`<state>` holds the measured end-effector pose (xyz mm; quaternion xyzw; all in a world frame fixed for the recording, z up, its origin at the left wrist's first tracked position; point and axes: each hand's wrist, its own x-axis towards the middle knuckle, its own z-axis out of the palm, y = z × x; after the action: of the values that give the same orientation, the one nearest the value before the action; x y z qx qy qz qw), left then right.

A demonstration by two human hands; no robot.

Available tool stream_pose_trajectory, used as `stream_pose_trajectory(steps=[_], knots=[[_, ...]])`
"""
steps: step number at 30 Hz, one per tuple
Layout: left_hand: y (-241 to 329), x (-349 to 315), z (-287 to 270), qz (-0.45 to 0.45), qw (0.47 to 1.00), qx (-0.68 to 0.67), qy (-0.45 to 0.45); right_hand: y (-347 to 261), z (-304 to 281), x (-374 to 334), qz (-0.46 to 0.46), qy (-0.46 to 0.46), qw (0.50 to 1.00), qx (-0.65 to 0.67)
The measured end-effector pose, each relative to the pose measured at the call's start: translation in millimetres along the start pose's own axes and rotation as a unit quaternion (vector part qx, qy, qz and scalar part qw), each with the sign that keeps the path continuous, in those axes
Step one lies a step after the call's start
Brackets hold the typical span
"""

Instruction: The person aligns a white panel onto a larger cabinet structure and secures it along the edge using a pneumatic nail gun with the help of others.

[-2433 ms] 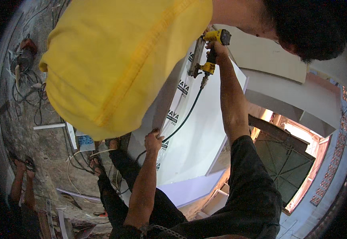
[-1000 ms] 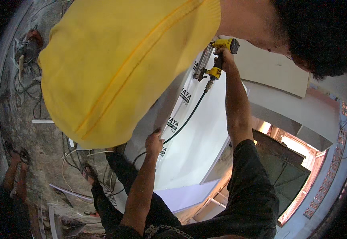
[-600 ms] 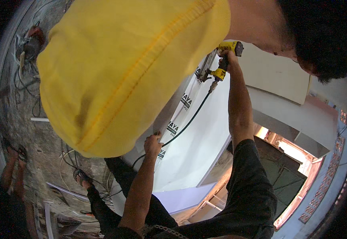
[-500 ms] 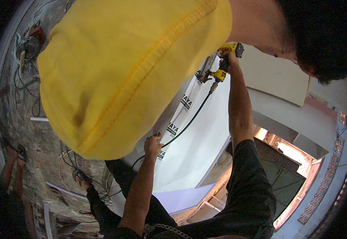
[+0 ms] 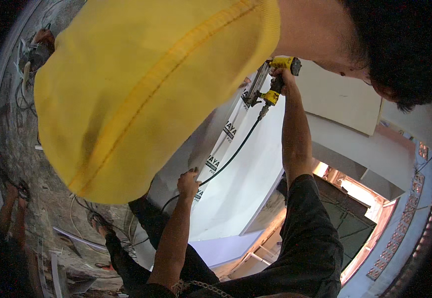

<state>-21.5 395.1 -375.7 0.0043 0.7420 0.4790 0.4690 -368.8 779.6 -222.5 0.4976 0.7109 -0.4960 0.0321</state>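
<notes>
My right hand (image 5: 286,79) is wrapped round the handle of a yellow and black nail gun (image 5: 271,97), held out at the upper middle. From its lower end a black air hose (image 5: 239,149) curves down past my left hand (image 5: 189,184). That hand is closed on the edge of a large white panel (image 5: 245,188) with black print along its edge strip. The gun's magazine lies close to this strip. A co-worker's yellow shirt (image 5: 141,99) covers much of the upper left and hides the panel's far part.
Cables and hoses lie on the rough floor (image 5: 62,193) at left, beside a white strip (image 5: 79,238). A foot (image 5: 99,224) stands among them. Another person's limbs (image 5: 15,208) show at the far left. A pale board (image 5: 345,97) and a bright opening (image 5: 360,191) are at right.
The co-worker's yellow shirt has shifted left, showing more of the nail gun's magazine. My view has moved slightly. Both my hands keep their hold.
</notes>
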Motion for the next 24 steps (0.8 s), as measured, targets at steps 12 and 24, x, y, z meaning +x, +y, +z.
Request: stream_pose_trajectory(steps=[12, 24], knots=[[11, 9, -13, -0.003, 0.999, 0.038, -0.014, -2, -9, 15, -0.016, -0.015, 1.0, 0.023], [-80, -86, -74, 0.067, 0.983, -0.106, 0.135, 128, -76, -199, -0.052, -0.004, 0.996, 0.066]])
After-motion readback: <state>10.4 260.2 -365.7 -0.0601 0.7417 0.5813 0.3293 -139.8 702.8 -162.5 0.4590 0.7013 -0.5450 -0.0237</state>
